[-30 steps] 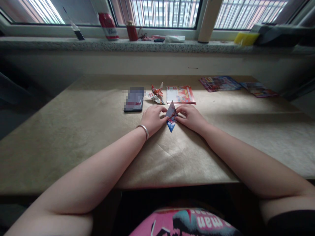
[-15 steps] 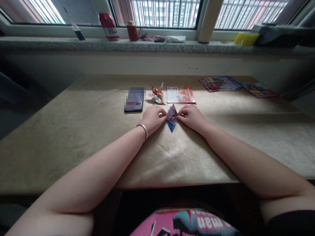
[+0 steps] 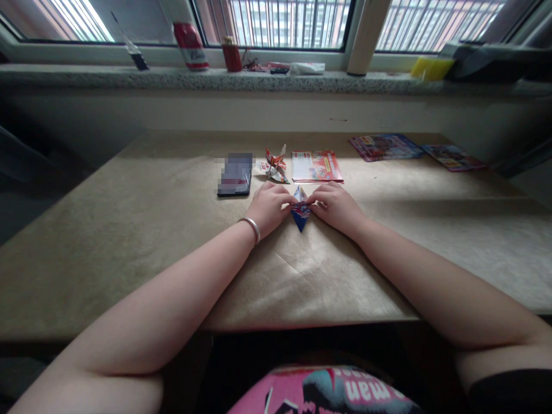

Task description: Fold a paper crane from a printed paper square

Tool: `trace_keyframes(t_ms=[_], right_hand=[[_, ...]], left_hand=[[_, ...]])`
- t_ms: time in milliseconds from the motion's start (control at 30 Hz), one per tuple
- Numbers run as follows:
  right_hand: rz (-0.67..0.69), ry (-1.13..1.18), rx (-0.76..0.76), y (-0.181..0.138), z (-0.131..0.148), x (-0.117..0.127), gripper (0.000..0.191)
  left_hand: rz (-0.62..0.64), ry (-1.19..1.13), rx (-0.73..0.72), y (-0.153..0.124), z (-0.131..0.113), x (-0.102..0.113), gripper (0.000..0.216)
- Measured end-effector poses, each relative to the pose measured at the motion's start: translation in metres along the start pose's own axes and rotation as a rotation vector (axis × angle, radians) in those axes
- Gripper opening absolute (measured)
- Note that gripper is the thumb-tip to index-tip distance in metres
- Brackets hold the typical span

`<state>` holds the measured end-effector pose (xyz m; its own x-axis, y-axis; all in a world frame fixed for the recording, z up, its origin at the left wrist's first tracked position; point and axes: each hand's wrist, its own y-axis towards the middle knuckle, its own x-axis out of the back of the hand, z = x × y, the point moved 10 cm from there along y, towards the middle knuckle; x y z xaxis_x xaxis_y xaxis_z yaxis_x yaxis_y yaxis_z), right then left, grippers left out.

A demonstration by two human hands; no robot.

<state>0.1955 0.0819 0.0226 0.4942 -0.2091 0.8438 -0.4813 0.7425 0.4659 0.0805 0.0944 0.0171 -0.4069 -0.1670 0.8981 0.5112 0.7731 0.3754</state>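
A small folded paper piece (image 3: 301,211), blue and red with a point toward me, lies on the tan table (image 3: 129,230). My left hand (image 3: 269,206), with a silver bangle on its wrist, pinches the piece's left side with curled fingers. From the other side my right hand (image 3: 337,205) pinches it the same way. Both sets of fingertips meet over the middle of the paper and hide part of it.
Just beyond my hands are a dark phone (image 3: 235,174), a finished folded paper figure (image 3: 275,164) and a red printed sheet (image 3: 316,166). More printed sheets (image 3: 385,146) lie far right. The windowsill (image 3: 215,80) holds a red can (image 3: 190,46) and small items.
The upper flap of the paper piece has come down flatter, so the piece looks shorter. My fingertips have closed in over its middle. My arms have hardly moved.
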Motion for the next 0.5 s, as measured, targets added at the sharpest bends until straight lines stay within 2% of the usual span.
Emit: trace_keyframes(t_ms=[500], right_hand=[[0.153,-0.151,0.106,-0.006,0.023,-0.002,0.028]], left_hand=[[0.066,0.145,-0.219,-0.01,-0.026,0.004,0.026]])
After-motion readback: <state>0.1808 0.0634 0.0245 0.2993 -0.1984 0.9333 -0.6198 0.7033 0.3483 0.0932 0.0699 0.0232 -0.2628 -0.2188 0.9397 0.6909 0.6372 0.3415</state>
